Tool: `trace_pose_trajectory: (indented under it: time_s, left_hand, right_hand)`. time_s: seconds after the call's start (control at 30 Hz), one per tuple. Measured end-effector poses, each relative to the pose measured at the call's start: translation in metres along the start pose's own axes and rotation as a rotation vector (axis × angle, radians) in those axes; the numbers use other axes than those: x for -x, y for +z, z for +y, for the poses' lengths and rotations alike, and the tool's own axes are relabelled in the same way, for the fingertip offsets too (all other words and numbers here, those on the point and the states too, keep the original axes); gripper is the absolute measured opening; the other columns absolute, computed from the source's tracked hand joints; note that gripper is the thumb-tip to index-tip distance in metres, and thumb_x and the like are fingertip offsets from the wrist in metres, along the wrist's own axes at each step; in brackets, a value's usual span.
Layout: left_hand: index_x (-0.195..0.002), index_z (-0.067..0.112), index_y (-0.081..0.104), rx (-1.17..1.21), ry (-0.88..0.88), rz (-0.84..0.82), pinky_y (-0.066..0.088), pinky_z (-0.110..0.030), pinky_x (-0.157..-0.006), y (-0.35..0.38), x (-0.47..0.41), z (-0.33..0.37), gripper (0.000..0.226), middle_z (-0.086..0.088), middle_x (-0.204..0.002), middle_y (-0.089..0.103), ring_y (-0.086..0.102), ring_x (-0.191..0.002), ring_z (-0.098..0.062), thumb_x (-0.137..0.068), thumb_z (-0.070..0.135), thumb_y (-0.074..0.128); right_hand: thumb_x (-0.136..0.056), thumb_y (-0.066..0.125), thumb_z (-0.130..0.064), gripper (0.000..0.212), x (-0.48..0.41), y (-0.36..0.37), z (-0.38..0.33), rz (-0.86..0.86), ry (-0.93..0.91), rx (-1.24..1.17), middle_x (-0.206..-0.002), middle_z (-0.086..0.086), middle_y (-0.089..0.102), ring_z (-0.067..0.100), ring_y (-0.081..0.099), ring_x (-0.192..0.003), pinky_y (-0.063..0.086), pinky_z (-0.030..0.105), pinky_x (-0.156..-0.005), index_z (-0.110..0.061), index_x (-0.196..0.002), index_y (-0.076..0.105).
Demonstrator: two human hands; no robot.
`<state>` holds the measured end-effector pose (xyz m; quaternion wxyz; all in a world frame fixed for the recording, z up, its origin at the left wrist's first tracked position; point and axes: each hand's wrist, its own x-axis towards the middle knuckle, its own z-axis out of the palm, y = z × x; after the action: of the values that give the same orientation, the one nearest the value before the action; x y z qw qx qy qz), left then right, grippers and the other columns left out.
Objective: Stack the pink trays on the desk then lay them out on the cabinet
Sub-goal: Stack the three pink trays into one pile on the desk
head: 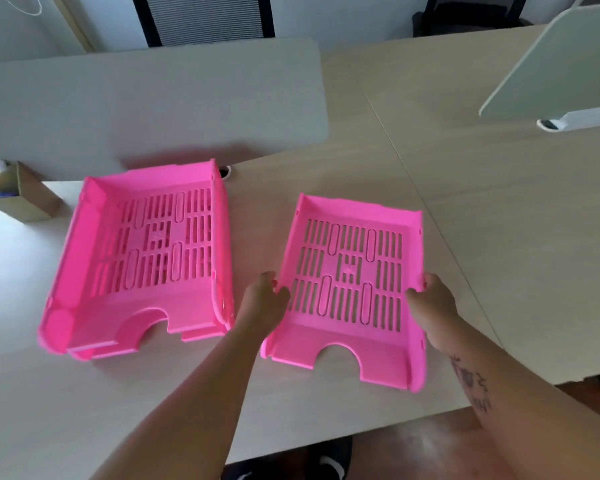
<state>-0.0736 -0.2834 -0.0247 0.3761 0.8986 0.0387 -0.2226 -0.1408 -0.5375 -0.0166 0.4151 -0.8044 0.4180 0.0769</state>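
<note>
Nearest: both forearms reach forward. Left hand (265, 294) and right hand (430, 296) clamp opposite side walls of a single pink slotted plastic tray (347, 289), lying on or just above the pale wood surface (326, 174), probably for a level lift. Farther left: stack of matching pink trays (146, 251), its likely destination.

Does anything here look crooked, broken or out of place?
Nothing is broken or spilled. The pink stack at left sits a little uneven: the lower trays' front edges poke out from under the top one. The single tray, gripped by the left hand and right hand, is angled relative to that stack.
</note>
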Motion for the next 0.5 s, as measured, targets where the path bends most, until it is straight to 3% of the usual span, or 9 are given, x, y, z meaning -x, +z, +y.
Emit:
trace_pose_trajectory:
  time_s: [0.1,0.17,0.23,0.37,0.43,0.5]
  left_hand:
    - [-0.107,0.003,0.066,-0.074,0.019,0.039,0.046,-0.016,-0.047,0.008,0.000,-0.007,0.023,-0.007,-0.095,0.070,0.057,-0.058,-0.006,-0.097,0.006,0.046]
    - [-0.085,0.008,0.063,-0.094,0.037,0.078,0.049,-0.022,-0.044,0.003,0.000,-0.005,0.018,-0.004,-0.079,0.067,0.055,-0.053,-0.010,-0.095,0.007,0.049]
    - [-0.072,0.008,0.059,-0.096,0.064,0.129,0.055,-0.032,-0.048,-0.009,-0.001,0.003,0.021,-0.006,-0.067,0.063,0.052,-0.050,-0.016,-0.092,0.009,0.052]
    - [-0.061,0.012,0.050,-0.047,0.115,0.225,0.045,-0.026,-0.048,-0.045,0.000,0.032,0.029,0.000,-0.056,0.048,0.044,-0.048,-0.016,-0.090,0.011,0.054]
    - [-0.063,0.008,0.054,-0.023,0.121,0.278,0.048,-0.027,-0.050,-0.071,0.001,0.042,0.026,-0.004,-0.060,0.053,0.046,-0.050,-0.017,-0.090,0.012,0.054]
    - [-0.076,-0.001,0.066,-0.035,0.124,0.334,0.050,-0.027,-0.052,-0.103,0.003,0.043,0.022,-0.013,-0.072,0.066,0.052,-0.054,-0.019,-0.090,0.012,0.054]
  right_hand:
    - [-0.089,0.040,0.002,0.039,-0.003,0.006,0.009,0.017,0.018,-0.044,-0.116,0.019,0.061,0.026,0.057,-0.083,0.046,0.029,-0.057,0.000,-0.125,0.052]
    - [-0.088,0.037,0.003,0.026,-0.003,0.002,0.005,0.039,-0.016,-0.046,-0.096,0.016,0.059,0.018,0.051,-0.065,0.035,0.024,-0.048,-0.002,-0.107,0.055]
    - [-0.088,0.039,0.000,0.023,-0.003,-0.007,-0.006,0.077,-0.089,-0.038,-0.081,0.010,0.056,0.015,0.045,-0.055,0.030,0.023,-0.046,-0.002,-0.100,0.058]
    - [-0.089,0.045,-0.007,0.021,0.000,-0.028,-0.046,0.113,-0.271,-0.041,-0.076,0.012,0.060,0.017,0.046,-0.053,0.035,0.024,-0.046,-0.004,-0.100,0.062]
    - [-0.090,0.047,-0.008,0.022,0.005,-0.033,-0.073,0.090,-0.335,-0.080,-0.084,0.017,0.065,0.020,0.049,-0.056,0.042,0.025,-0.050,-0.005,-0.103,0.064]
    - [-0.090,0.048,-0.010,0.021,0.015,-0.028,-0.104,0.066,-0.388,-0.147,-0.093,0.021,0.068,0.025,0.055,-0.063,0.052,0.036,-0.058,-0.007,-0.102,0.065]
